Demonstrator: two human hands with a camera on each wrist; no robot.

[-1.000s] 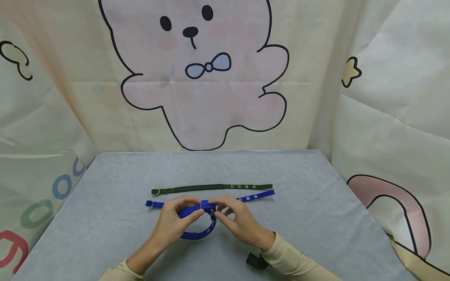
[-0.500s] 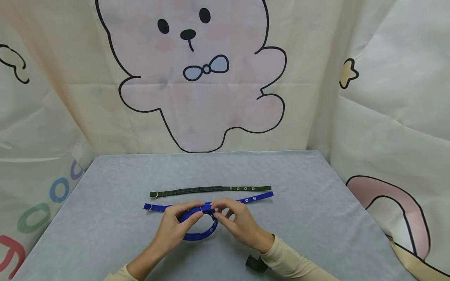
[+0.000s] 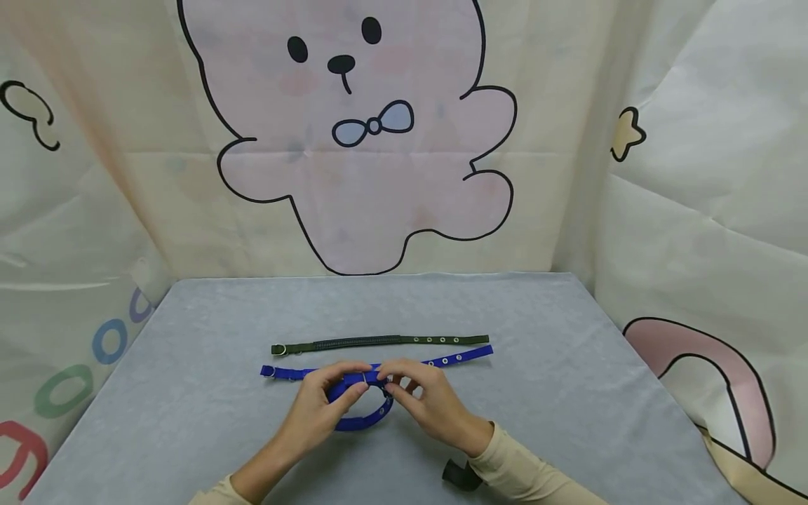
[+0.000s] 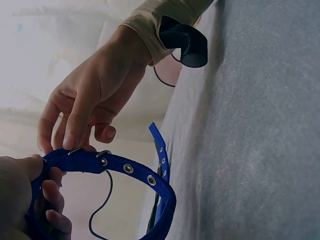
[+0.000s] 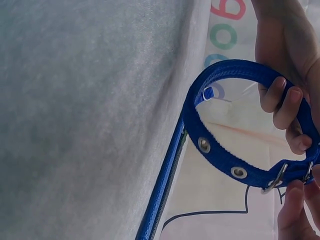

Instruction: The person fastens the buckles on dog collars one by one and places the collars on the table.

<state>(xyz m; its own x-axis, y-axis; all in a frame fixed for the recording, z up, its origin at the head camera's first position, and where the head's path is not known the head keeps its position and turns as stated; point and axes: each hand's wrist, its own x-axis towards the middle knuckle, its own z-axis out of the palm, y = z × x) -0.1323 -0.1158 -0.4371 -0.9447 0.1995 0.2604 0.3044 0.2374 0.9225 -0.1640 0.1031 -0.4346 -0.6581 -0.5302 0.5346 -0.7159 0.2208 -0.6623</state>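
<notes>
A blue collar (image 3: 356, 423), bent into a ring, is held upright between both hands over the table. My left hand (image 3: 309, 414) grips its upper band, thumb in front and fingers behind, curled through the ring in the right wrist view. My right hand (image 3: 438, 407) pinches the band beside the metal buckle (image 5: 308, 171). A D-ring (image 5: 275, 180) sits next to that buckle. Metal eyelets (image 4: 128, 168) run along the band in the left wrist view. Just behind the hands, a second blue collar (image 3: 467, 354) lies stretched out, its middle hidden by the fingers.
Beyond the blue one lies a dark green collar (image 3: 356, 342), straight on the grey cloth-covered table (image 3: 189, 393). A black curved piece (image 3: 462, 475) sits at the right sleeve. A curtain with a printed bear (image 3: 379, 182) hangs behind the table, with printed panels on both sides.
The looped collar and my left hand have shifted slightly to the right. My right hand keeps its pinch near the buckle, and the flat collars have stayed where they were.
</notes>
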